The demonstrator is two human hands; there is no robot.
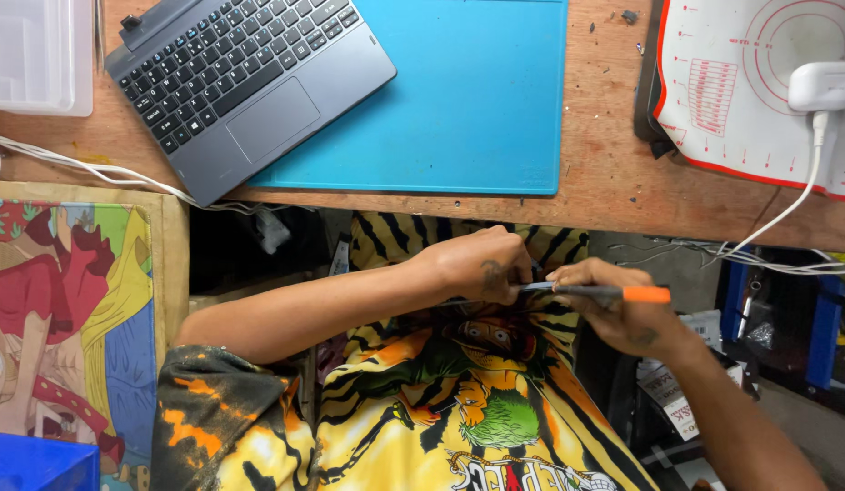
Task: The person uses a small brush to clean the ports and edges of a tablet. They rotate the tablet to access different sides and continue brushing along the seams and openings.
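Left edge: a colourful cartoon-print mat (72,309) and a blue box corner (36,464) are seen, with a clear plastic tray (39,55) above on the wooden desk (604,164). A grey detachable keyboard (245,82) is laid tilted, partly over a turquoise work mat (477,100). A white cable (95,168) is run along the desk edge below it.

Centre, below the desk edge, over the lap and a yellow-and-black printed shirt (459,400): the left hand (477,264) is closed, fingertips pinched on the metal tip end of a slim tool (590,292). The right hand (618,309) is curled around the dark shaft, orange cap end pointing right. So the tool is held in both hands, level, clear of the desk. What sits between the left fingertips and the tip cannot be told.

Handling, as a judgement: the tool is taken to be light, stiff and thin, like a pen-type precision driver or pick. The shaft looks smooth, so roll or slip between the fingers is likely. The fine tip is probably the weak point. Best grip is judged mid-shaft, pen-style, with the tip steadied by the other hand.

Right: a white silicone mat with red markings (740,100) is seen, with a white charger case (822,85) on it, cable plugged in.
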